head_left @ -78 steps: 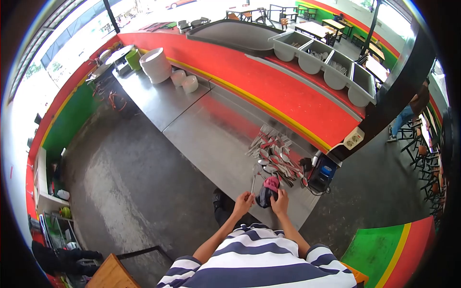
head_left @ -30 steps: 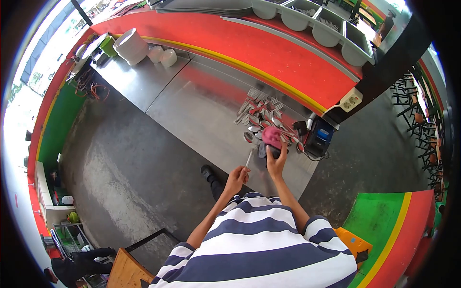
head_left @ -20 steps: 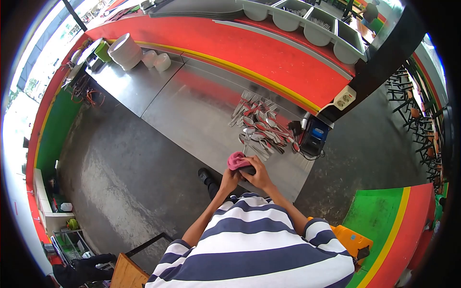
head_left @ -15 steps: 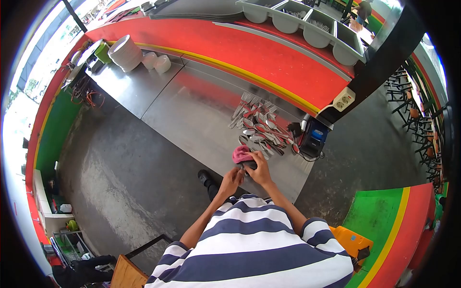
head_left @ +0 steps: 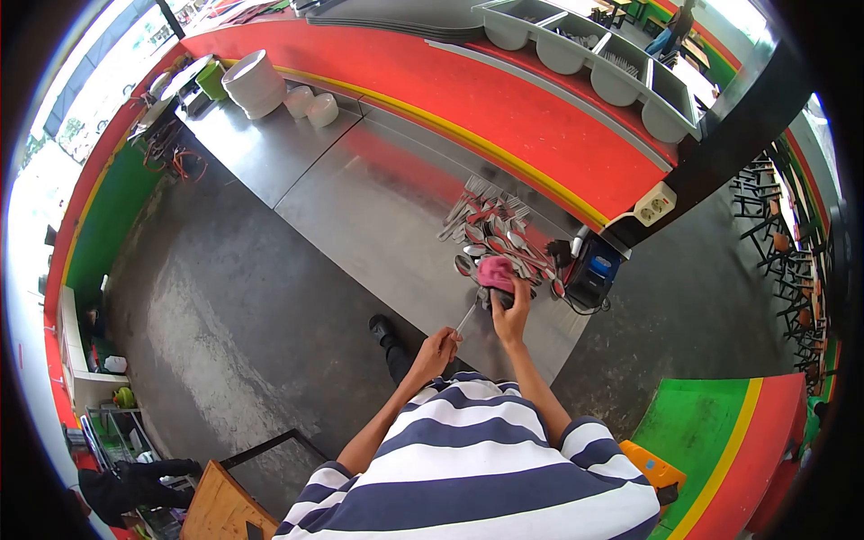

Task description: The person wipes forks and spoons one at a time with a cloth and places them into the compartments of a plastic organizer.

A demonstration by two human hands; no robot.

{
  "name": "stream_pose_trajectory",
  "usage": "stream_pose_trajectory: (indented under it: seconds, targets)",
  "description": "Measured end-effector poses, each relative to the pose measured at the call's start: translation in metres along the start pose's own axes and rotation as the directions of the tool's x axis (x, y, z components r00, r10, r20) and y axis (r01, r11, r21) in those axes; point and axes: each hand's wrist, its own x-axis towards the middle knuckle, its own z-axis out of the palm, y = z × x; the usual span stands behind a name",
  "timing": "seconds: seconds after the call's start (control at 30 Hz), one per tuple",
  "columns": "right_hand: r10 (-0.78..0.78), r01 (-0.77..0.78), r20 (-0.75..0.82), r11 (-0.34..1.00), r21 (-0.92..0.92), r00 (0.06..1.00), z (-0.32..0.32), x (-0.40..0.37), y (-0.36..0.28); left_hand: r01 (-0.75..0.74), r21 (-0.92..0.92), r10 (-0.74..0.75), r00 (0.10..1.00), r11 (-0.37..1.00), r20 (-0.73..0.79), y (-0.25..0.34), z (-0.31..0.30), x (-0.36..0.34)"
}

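Observation:
My left hand [head_left: 436,351] pinches the end of a thin metal cutlery handle [head_left: 467,318], close to my body. The handle runs up toward a pink and dark cloth [head_left: 496,273], which hides its far end. Wrapped around that cloth is my right hand [head_left: 511,313], fingers closed on it. Right behind the cloth lies a loose pile of spoons and forks [head_left: 497,227] on the steel counter [head_left: 360,225]. The cloth overlaps the near side of this pile in the head view.
Beside the pile stands a blue and black device [head_left: 595,263], below a wall socket [head_left: 655,204]. Stacked white plates [head_left: 254,85] and bowls [head_left: 321,110] sit at the counter's far left. A grey cutlery tray [head_left: 621,79] rests on the red ledge. A person in dark clothes [head_left: 121,490] is at lower left.
My right hand has moved the cloth away from my left hand, up and right toward the pile. More of the cutlery handle shows between my hands. The view has shifted slightly.

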Motion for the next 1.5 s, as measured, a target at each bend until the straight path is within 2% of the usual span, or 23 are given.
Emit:
stream_pose_trajectory:
  seconds: [0.1, 0.17, 0.23, 0.37, 0.43, 0.47, 0.53, 0.63, 0.73, 0.83, 0.93, 1.03, 1.13, 1.17, 1.23, 1.33, 1.43, 1.5]
  targets:
    - [0.049, -0.031, -0.156, 0.993, 0.116, 0.987, -0.002, -0.002, 0.002, 0.027, -0.079, -0.035, 0.995, 0.996, -0.096, -0.007, 0.006, -0.002]
    - [0.217, -0.189, -0.07, 0.939, 0.286, 0.974, -0.004, -0.012, 0.01, 0.03, -0.167, -0.054, 0.989, 0.985, -0.138, -0.015, 0.007, 0.001]
    - [0.132, -0.12, -0.016, 0.942, 0.312, 0.991, -0.014, -0.008, -0.012, 0.031, -0.274, -0.076, 0.985, 0.961, -0.154, -0.024, 0.007, 0.007]
    - [0.018, -0.075, 0.162, 0.933, 0.353, 0.987, -0.013, -0.017, -0.038, 0.13, -0.423, -0.181, 0.98, 0.897, -0.084, -0.028, -0.004, 0.019]
    - [-0.142, 0.032, 0.275, 0.93, 0.367, 0.951, -0.011, -0.014, -0.049, 0.162, -0.467, -0.189, 0.982, 0.869, -0.011, -0.026, -0.01, 0.028]
    - [-0.22, 0.084, 0.331, 0.921, 0.38, 0.918, -0.009, -0.013, -0.052, 0.154, -0.453, -0.183, 0.983, 0.878, -0.021, -0.026, -0.009, 0.028]
    - [-0.24, 0.093, 0.346, 0.915, 0.391, 0.907, -0.003, -0.012, -0.056, 0.138, -0.425, -0.17, 0.985, 0.895, -0.04, -0.024, -0.002, 0.025]
    - [-0.238, 0.101, 0.359, 0.927, 0.361, 0.902, -0.003, -0.008, -0.059, 0.249, -0.483, -0.252, 0.966, 0.84, 0.061, -0.009, -0.004, 0.027]
    - [-0.215, 0.114, 0.341, 0.949, 0.292, 0.915, -0.005, -0.007, -0.055, 0.108, -0.167, -0.073, 0.977, 0.98, 0.202, 0.001, -0.018, 0.028]
    - [-0.169, 0.108, 0.312, 0.973, 0.204, 0.935, -0.006, -0.008, -0.05, 0.003, 0.043, -0.015, 0.961, 0.999, 0.275, 0.01, -0.019, 0.023]
    - [-0.132, 0.106, 0.253, 0.988, 0.113, 0.958, -0.009, -0.007, -0.042, 0.006, 0.139, -0.042, 0.966, 0.99, 0.254, 0.006, -0.011, 0.016]
    - [-0.095, 0.08, 0.176, 0.993, 0.091, 0.98, -0.01, -0.007, -0.03, -0.07, 0.248, 0.007, 0.969, 0.966, 0.247, 0.011, -0.005, 0.005]
    - [-0.056, 0.051, 0.098, 0.997, 0.053, 0.994, -0.014, -0.007, -0.02, -0.081, 0.278, 0.009, 0.968, 0.957, 0.251, 0.019, -0.002, -0.006]
    - [0.001, -0.004, 0.083, 0.999, 0.043, 0.997, -0.017, -0.007, -0.013, -0.099, 0.28, 0.025, 0.967, 0.955, 0.255, 0.02, 0.0, -0.01]
    - [0.033, -0.033, -0.01, 0.999, -0.013, 0.999, -0.021, -0.005, 0.004, -0.134, 0.283, 0.058, 0.964, 0.95, 0.261, 0.018, 0.0, -0.018]
    - [0.09, -0.093, -0.116, 0.995, -0.022, 0.989, -0.031, -0.006, 0.025, -0.177, 0.222, 0.12, 0.961, 0.959, 0.25, 0.008, 0.002, -0.026]
    - [0.186, -0.184, -0.197, 0.982, 0.03, 0.963, -0.039, -0.012, 0.032, -0.155, 0.181, 0.136, 0.984, 0.971, 0.113, 0.0, 0.004, -0.028]
    - [0.268, -0.247, -0.132, 0.956, 0.158, 0.954, -0.042, -0.018, 0.031, -0.095, 0.187, 0.092, 0.995, 0.978, 0.024, -0.005, 0.002, -0.023]
